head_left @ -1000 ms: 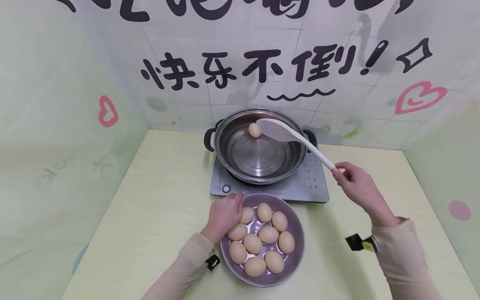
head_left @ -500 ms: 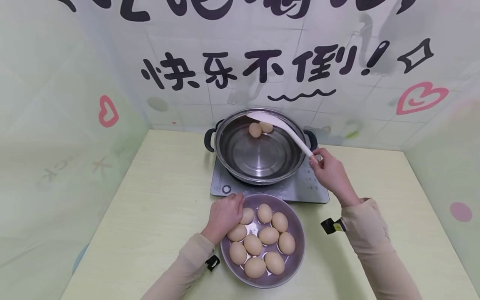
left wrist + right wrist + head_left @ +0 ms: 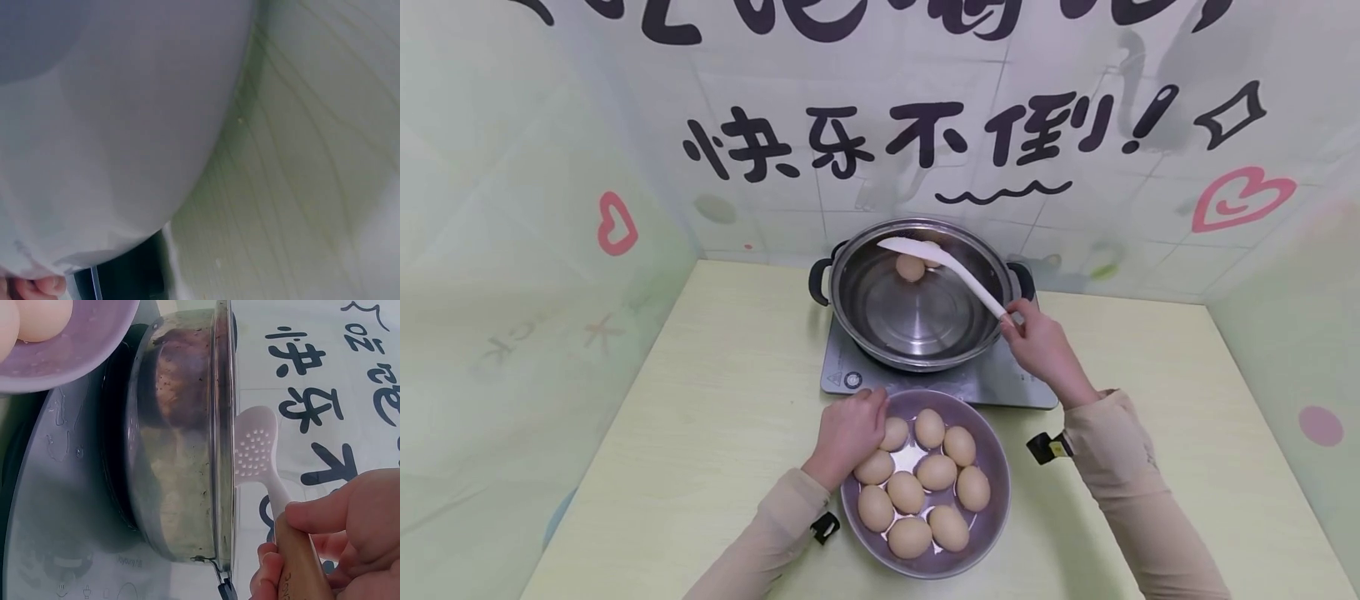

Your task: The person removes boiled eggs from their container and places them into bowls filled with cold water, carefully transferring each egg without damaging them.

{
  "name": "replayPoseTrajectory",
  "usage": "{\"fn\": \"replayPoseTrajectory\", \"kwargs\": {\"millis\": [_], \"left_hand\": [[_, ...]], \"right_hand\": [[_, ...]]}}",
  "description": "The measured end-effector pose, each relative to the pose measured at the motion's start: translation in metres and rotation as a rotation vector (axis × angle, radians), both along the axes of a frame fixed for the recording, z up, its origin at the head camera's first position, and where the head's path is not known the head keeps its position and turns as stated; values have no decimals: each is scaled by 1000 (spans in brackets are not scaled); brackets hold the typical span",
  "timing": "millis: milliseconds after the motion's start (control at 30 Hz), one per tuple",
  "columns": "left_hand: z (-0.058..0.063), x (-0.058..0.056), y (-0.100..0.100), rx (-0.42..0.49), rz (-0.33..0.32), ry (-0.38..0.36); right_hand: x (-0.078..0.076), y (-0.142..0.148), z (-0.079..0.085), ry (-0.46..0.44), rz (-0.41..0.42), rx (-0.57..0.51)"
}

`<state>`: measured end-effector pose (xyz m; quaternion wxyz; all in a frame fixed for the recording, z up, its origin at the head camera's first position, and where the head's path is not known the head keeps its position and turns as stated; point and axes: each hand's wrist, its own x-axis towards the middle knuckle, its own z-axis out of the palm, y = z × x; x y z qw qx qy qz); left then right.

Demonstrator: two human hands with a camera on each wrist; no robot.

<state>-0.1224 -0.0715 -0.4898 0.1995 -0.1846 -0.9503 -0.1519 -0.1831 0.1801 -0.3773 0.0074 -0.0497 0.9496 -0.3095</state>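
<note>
My right hand point(image 3: 1043, 350) grips the wooden handle point(image 3: 297, 562) of a white slotted spoon point(image 3: 256, 447). The spoon's head lies over the back of a steel pot point(image 3: 880, 350), tilted on its side. Below it in the pot, an egg point(image 3: 910, 267) shows whole, and a second egg is partly hidden behind the spoon. My left hand point(image 3: 850, 433) holds the left rim of a purple bowl point(image 3: 996, 517). Several brown eggs point(image 3: 936, 472) sit in that bowl. In the left wrist view, fingertips point(image 3: 47, 286) show at the bowl's underside.
The pot stands on a grey induction cooker point(image 3: 985, 387), its black side handles point(image 3: 818, 280) pointing left and right. The bowl is just in front of the cooker on a pale wooden table point(image 3: 722, 367). A printed backdrop point(image 3: 760, 192) rises behind.
My right hand has moved left and the spoon has turned onto its edge. A second egg has come into view in the pot beside the first. My left hand stays on the bowl.
</note>
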Motion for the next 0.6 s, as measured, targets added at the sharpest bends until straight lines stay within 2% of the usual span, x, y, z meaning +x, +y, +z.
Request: {"fn": "replayPoseTrajectory", "kwargs": {"millis": [300,600], "left_hand": [[1,1,0,-2,11,-13],[1,1,1,-9,10,-1]], "right_hand": [[5,-1,0,-9,28,26],[17,6,-2,2,48,66]]}}
